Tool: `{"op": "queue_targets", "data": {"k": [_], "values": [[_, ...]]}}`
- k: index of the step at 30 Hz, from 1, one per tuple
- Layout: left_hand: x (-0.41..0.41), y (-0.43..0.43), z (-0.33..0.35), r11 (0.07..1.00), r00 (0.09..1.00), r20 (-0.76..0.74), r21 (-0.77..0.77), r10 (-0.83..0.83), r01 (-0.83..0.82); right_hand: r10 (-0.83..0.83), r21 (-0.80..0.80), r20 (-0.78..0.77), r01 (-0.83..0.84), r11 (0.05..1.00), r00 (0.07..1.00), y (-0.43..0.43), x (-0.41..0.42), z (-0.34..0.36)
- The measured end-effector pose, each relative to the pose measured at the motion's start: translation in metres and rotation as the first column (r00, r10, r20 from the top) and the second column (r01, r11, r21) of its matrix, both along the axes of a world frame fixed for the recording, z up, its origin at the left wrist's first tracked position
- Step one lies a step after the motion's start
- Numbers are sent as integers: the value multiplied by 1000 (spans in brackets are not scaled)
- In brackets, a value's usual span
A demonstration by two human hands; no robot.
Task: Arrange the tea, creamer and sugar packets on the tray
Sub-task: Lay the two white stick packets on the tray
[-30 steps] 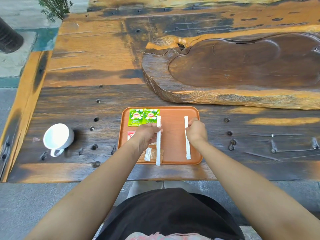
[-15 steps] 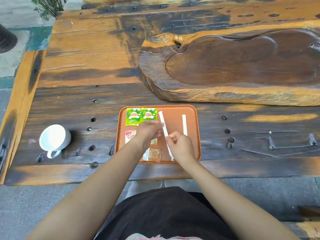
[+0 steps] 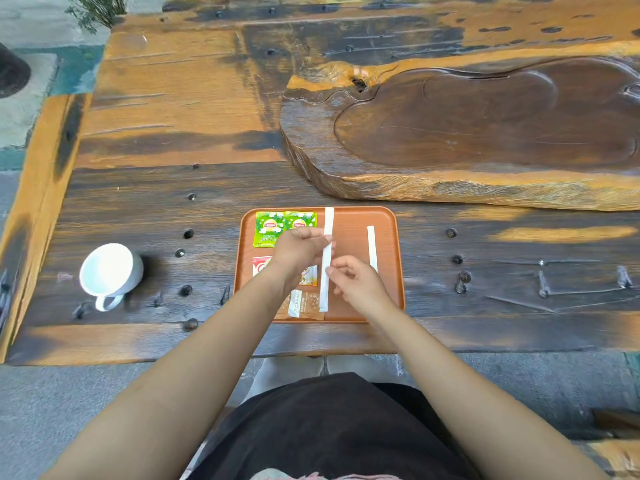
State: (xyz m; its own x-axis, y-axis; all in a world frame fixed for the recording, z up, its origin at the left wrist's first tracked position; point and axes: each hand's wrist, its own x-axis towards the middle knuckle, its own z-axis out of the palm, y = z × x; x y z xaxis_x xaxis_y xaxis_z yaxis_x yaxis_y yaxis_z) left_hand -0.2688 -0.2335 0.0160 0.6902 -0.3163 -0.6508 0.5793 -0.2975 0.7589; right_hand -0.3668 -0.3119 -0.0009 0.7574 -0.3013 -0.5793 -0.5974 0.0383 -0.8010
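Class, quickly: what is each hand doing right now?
Left hand: closed, pinching the long white paper stick packet near its middle.
Right hand: fingers curled beside that packet; contact cannot be told.

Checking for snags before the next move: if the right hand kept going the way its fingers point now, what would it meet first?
Its fingers point left, so the right hand would probably first meet the long white stick packet right beside them, which the left hand is touching higher up. Height above the tray is unclear.
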Motion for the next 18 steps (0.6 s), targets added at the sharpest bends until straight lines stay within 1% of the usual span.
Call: {"op": "queue_targets", "data": {"k": [3, 5, 6, 7, 9, 11, 12, 14, 16, 18], "values": [[2, 3, 1, 997, 998, -42, -49, 49, -51, -15, 106, 25, 12, 994, 1000, -1, 3, 1], [5, 6, -2, 996, 997, -44, -45, 69, -71, -51, 100, 22, 49, 994, 998, -3, 5, -1], [9, 9, -6, 996, 996, -29, -20, 81, -81, -72, 71, 6, 71, 995, 997, -5, 7, -2], [13, 13, -9, 995, 995, 7, 33, 95, -95, -97, 34, -18, 98, 995, 995, -8, 8, -5], [25, 28, -19, 966, 985, 137, 223, 102, -131, -147, -52, -84, 143, 988, 986, -15, 12, -13], [34, 51, -27, 883, 964, 263, 441, 41, -158, -173, -141, -148, 152, 978, 974, -19, 15, -23], [37, 63, -30, 838, 957, 291, 520, 9, -166, -177, -176, -171, 146, 974, 969, -19, 18, -28], [37, 85, -37, 784, 955, 294, 602, -40, -153, -169, -231, -209, 120, 966, 963, -17, 22, -37], [35, 102, -44, 767, 954, 285, 631, -91, -116, -151, -290, -243, 77, 954, 958, -14, 26, -43], [31, 113, -50, 758, 947, 282, 649, -156, -68, -160, -333, -251, 70, 940, 955, -9, 27, -48]]}}
